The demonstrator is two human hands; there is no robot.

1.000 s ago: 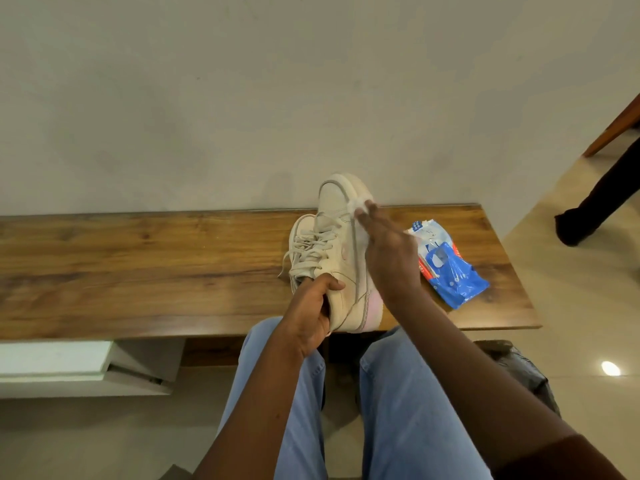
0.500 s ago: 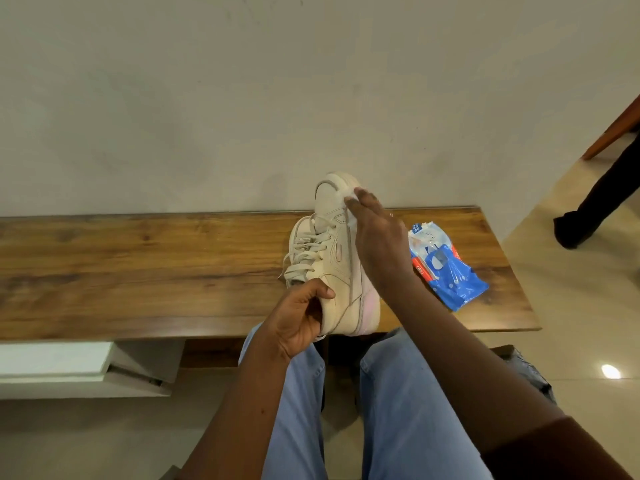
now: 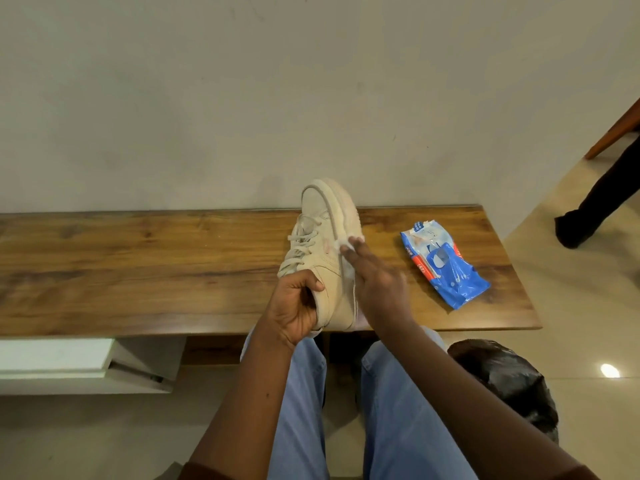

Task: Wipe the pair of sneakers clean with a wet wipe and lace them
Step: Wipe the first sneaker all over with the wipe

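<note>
A cream sneaker (image 3: pixel 325 237) with cream laces stands tilted on its heel at the front edge of the wooden bench (image 3: pixel 138 265), toe pointing up toward the wall. My left hand (image 3: pixel 294 306) grips its heel and collar. My right hand (image 3: pixel 374 278) lies with straight fingers along the sole's side and presses a white wet wipe (image 3: pixel 343 242) against it. The wipe shows at my fingertips and under my palm. I cannot make out a second sneaker.
A blue and white wet-wipe pack (image 3: pixel 446 268) lies on the bench to the right of the shoe. A black bag (image 3: pixel 509 379) sits on the floor by my right knee. Another person's dark leg and shoe (image 3: pixel 588 209) stand at the far right.
My right hand has slid the wipe from the sneaker's toe down along the sole toward the middle. The left hand keeps its grip and the shoe has tilted slightly.
</note>
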